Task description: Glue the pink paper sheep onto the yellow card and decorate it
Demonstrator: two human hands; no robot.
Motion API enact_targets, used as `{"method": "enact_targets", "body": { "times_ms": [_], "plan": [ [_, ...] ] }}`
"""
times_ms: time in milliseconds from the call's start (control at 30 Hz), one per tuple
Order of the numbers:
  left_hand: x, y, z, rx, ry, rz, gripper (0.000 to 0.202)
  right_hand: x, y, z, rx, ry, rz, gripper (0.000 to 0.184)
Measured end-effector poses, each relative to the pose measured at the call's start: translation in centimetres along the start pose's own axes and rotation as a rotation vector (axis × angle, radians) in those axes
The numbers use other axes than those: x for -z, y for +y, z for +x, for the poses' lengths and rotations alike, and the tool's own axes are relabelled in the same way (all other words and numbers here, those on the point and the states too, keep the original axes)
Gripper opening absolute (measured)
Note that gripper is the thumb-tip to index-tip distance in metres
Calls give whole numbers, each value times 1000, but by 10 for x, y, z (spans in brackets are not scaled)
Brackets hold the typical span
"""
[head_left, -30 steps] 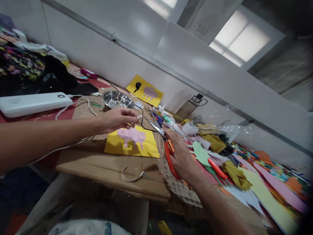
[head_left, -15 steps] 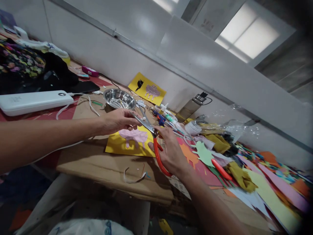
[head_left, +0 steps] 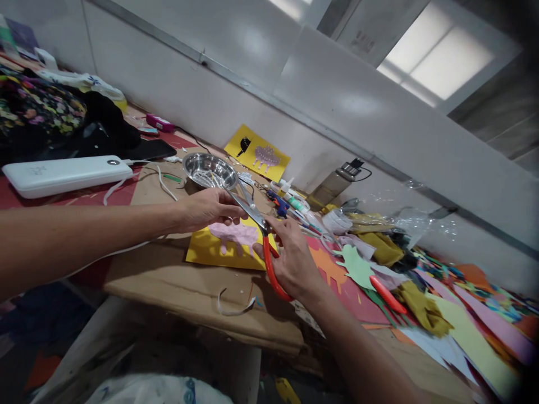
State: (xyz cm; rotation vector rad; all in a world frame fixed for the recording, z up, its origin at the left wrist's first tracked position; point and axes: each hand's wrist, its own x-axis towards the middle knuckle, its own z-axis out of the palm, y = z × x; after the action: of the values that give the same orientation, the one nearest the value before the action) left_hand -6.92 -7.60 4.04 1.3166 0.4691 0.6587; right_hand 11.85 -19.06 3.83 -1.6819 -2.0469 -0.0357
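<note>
At the centre of the frame the right hand [head_left: 290, 258] is gripping the scissors [head_left: 266, 228] by their red handles, a hold probably giving control of the blades, which are standing apart and pointing upper left. The left hand [head_left: 206, 210], left of centre, is resting its fingers close beside the blades, perhaps for steadiness, though I cannot tell whether its grip is holding anything. Below it a yellow card [head_left: 202, 248] bearing a pink paper shape [head_left: 236, 231] is lying on the cardboard [head_left: 164, 275], apparently for easy reach
</note>
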Motion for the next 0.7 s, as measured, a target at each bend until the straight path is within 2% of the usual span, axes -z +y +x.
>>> {"method": "enact_targets", "body": {
  "times_ms": [200,433,567,700],
  "plan": [
    [3,-2,2,-17,-11,53,6,1,1,-1,18,6,-3,47],
    [7,6,0,-40,-39,340,4,3,7,-7,41,-9,-44,46],
    [11,1,1,35,-65,388,12,10,20,-18,7,18,-86,44],
    [12,-2,3,83,-5,365,15,21,45,-35,-12,-2,-165,45]
  ]
}}
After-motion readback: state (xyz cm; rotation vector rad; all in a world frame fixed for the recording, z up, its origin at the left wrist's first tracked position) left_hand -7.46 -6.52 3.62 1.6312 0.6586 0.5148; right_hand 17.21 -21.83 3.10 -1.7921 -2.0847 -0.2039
